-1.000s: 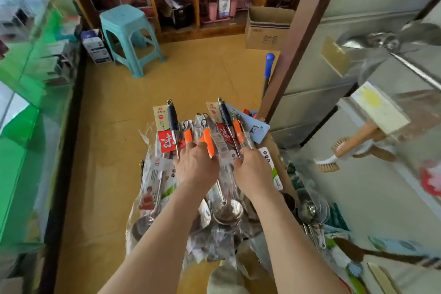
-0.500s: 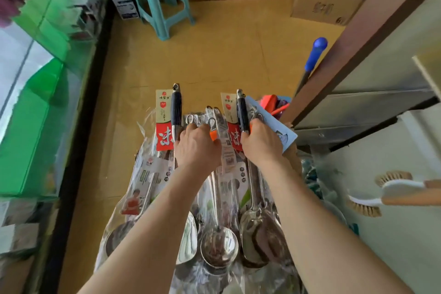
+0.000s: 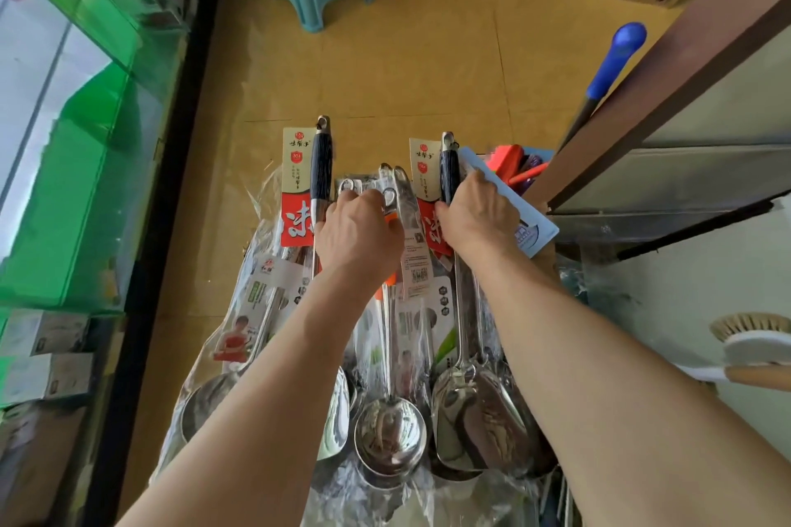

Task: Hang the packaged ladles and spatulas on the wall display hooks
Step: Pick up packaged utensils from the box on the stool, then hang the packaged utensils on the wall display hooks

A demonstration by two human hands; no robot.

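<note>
Inspection of the hanging task, viewed from beside the person.

1. Stock: the bundle of packaged ladles and spatulas (image 3: 411, 312) lies below the person's arms, handles pointing away, bowls nearest the body. A ladle bowl (image 3: 387, 436) and a spatula blade (image 3: 479, 419) show under clear wrap. None of it is on a hook.

2. Left hand (image 3: 359, 235): fingers curled down over the steel handle loops (image 3: 389, 197) in the middle of the bundle, apparently pinching them. How firmly cannot be told.

3. Right hand (image 3: 477, 218): fingers closed round the right dark-handled utensil (image 3: 449, 171), its knuckles against a blue card (image 3: 513, 205). A 2nd dark-handled utensil (image 3: 321, 167) lies untouched just left of the left hand.

4. Change: over the last second both hands have slid from the orange grips up to the handle ends, and those grips are now mostly covered. The head has dipped: the wall with hanging goods seen at the right 1 second ago is out of view, leaving only a brush (image 3: 753, 338) at the edge.

5. Finding: in my judgement the person is separating 1 piece by its hanging loop. Hanging has not begun; the hooks must be found again first.
</note>
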